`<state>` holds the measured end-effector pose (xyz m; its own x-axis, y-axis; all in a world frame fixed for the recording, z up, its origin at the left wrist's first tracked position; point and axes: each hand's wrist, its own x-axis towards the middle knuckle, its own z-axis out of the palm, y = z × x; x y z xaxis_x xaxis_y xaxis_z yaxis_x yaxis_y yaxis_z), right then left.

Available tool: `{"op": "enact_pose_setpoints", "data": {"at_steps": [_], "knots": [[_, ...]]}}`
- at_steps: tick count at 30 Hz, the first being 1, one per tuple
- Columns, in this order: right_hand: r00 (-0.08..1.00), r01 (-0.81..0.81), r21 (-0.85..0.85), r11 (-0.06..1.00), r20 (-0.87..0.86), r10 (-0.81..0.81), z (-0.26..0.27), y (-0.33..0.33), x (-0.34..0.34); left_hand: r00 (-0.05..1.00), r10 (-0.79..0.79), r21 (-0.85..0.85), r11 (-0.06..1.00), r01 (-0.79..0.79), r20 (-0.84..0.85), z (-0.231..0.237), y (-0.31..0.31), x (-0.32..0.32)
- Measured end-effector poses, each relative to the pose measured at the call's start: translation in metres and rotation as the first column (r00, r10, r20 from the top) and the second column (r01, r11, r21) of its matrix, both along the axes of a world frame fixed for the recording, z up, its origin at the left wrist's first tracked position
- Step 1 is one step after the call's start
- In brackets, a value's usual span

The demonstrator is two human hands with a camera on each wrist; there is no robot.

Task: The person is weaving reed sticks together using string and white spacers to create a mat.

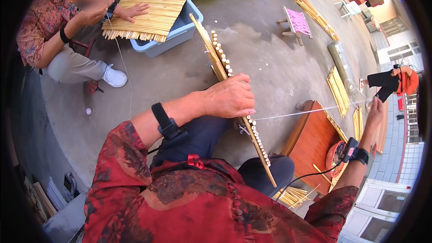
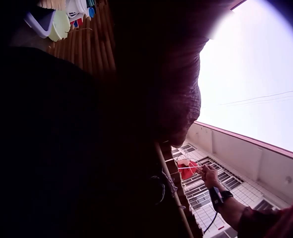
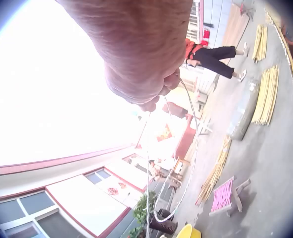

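Note:
My left hand (image 1: 229, 96) grips the upper edge of a panel of reed sticks (image 1: 216, 60), fingers curled over it. The panel stands on edge by my knees, seen end-on as a row of pale cut ends running from upper left to lower right. From its edge beside my left thumb, a white string (image 1: 297, 114) runs taut to the far right. My right hand (image 1: 374, 112) pinches that string, arm stretched out. In the right wrist view, loose loops of string (image 3: 193, 148) hang below the curled fingers of my right hand (image 3: 141, 54).
At upper left a seated person rests a hand on a finished reed mat (image 1: 153, 4) over a blue tub (image 1: 180, 31). Red scissors (image 1: 93, 87) lie on the floor. A pink-topped stool (image 1: 298, 22), reed bundles (image 1: 338, 91) and a brown wooden board (image 1: 310, 144) stand or lie rightward.

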<state>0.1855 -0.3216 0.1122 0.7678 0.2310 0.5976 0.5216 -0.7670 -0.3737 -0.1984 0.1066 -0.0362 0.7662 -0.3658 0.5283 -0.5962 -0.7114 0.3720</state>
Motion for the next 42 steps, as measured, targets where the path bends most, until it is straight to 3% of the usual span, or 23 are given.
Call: {"op": "enact_pose_setpoints", "data": {"at_steps": [1,3,5,7,9,10,11,13,15,16,18,22,24,25,27,31,33,34,36,37,39,40,42], "knots": [[0.972,0.228,-0.093,0.969,0.074,-0.221,0.017,-0.026,0.0,1.0,0.005,-0.008,1.0,-0.005,0.0,-0.001,0.001,0.001],[0.964,0.256,-0.009,0.967,0.073,-0.255,0.004,-0.051,0.007,1.0,-0.004,0.029,1.0,0.004,0.002,-0.002,0.002,0.007],[0.997,0.076,-0.164,0.984,0.03,-0.072,-0.026,-0.024,-0.027,0.997,0.008,-0.033,0.999,-0.005,0.075,-0.002,-0.003,0.013],[0.972,-0.029,-0.114,0.993,-0.234,0.002,-0.037,0.068,-0.108,0.989,0.02,-0.09,0.996,-0.007,0.144,-0.004,-0.005,0.013],[0.916,-0.304,0.027,0.952,-0.267,0.3,-0.064,0.13,-0.168,0.989,0.067,-0.145,0.988,-0.047,0.134,-0.005,-0.009,0.008],[0.809,-0.375,0.149,0.915,-0.429,0.402,-0.073,0.152,-0.197,0.99,0.059,-0.141,0.989,-0.04,0.13,-0.006,-0.011,0.005],[0.625,-0.361,0.208,0.909,-0.669,0.401,-0.072,0.172,-0.23,0.99,0.065,-0.174,0.984,-0.043,0.122,-0.008,-0.011,0.0],[0.388,-0.518,0.257,0.816,-0.78,0.491,-0.084,0.199,-0.269,0.991,0.077,-0.203,0.978,-0.053,0.112,-0.007,-0.013,-0.006],[0.128,-0.556,0.318,0.768,-0.88,0.457,-0.094,0.215,-0.285,0.991,0.1,-0.237,0.968,-0.077,0.087,-0.006,-0.012,-0.014],[0.123,-0.557,0.323,0.765,-0.879,0.46,-0.097,0.219,-0.288,0.991,0.102,-0.233,0.969,-0.081,0.083,-0.006,-0.012,-0.017],[-0.084,-0.551,0.376,0.745,-0.913,0.399,-0.1,0.223,-0.292,0.977,0.127,-0.25,0.965,-0.081,0.174,-0.006,-0.014,-0.024],[-0.04,-0.497,0.448,0.743,-0.867,0.497,-0.111,0.21,-0.296,0.975,0.184,-0.266,0.953,-0.145,0.127,-0.004,-0.016,-0.051],[-0.134,-0.454,0.488,0.746,-0.865,0.484,-0.113,0.206,-0.293,0.963,0.044,-0.464,0.87,-0.168,-0.266,-0.015,-0.022,-0.061],[-0.135,-0.451,0.49,0.746,-0.864,0.485,-0.113,0.207,-0.293,0.963,0.042,-0.463,0.871,-0.167,-0.268,-0.014,-0.023,-0.065],[-0.111,-0.404,0.487,0.774,-0.866,0.487,-0.113,0.205,-0.293,0.867,0.093,-0.415,0.849,-0.326,-0.49,-0.009,-0.025,-0.068],[-0.113,-0.377,0.484,0.789,-0.87,0.48,-0.112,0.206,-0.296,0.835,0.151,-0.359,0.852,-0.381,-0.528,-0.008,-0.023,-0.063],[-0.11,-0.449,0.42,0.789,-0.902,0.418,-0.114,0.206,-0.293,0.779,-0.011,-0.449,0.822,-0.349,-0.626,-0.005,-0.025,-0.057],[-0.11,-0.448,0.42,0.789,-0.902,0.418,-0.112,0.207,-0.293,0.779,-0.011,-0.449,0.822,-0.349,-0.626,-0.003,-0.028,-0.055],[-0.06,-0.503,0.334,0.797,-0.934,0.353,-0.109,0.208,-0.293,0.475,-0.292,-0.497,0.774,-0.393,-0.83,0.001,-0.037,-0.053],[-0.056,-0.503,0.334,0.797,-0.933,0.356,-0.111,0.207,-0.291,0.441,-0.335,-0.517,0.756,-0.402,-0.832,-0.003,-0.041,-0.053],[0.022,-0.556,0.25,0.793,-0.949,0.315,-0.116,0.206,-0.291,0.46,-0.401,-0.606,0.607,-0.514,-0.792,-0.013,-0.045,-0.052],[0.021,-0.555,0.25,0.793,-0.949,0.314,-0.116,0.207,-0.291,0.459,-0.402,-0.606,0.607,-0.514,-0.792,-0.011,-0.042,-0.052],[0.017,-0.336,0.454,0.825,-0.873,0.488,-0.116,0.209,-0.293,0.33,-0.395,-0.514,0.704,-0.491,-0.857,-0.001,-0.028,-0.053]]}}
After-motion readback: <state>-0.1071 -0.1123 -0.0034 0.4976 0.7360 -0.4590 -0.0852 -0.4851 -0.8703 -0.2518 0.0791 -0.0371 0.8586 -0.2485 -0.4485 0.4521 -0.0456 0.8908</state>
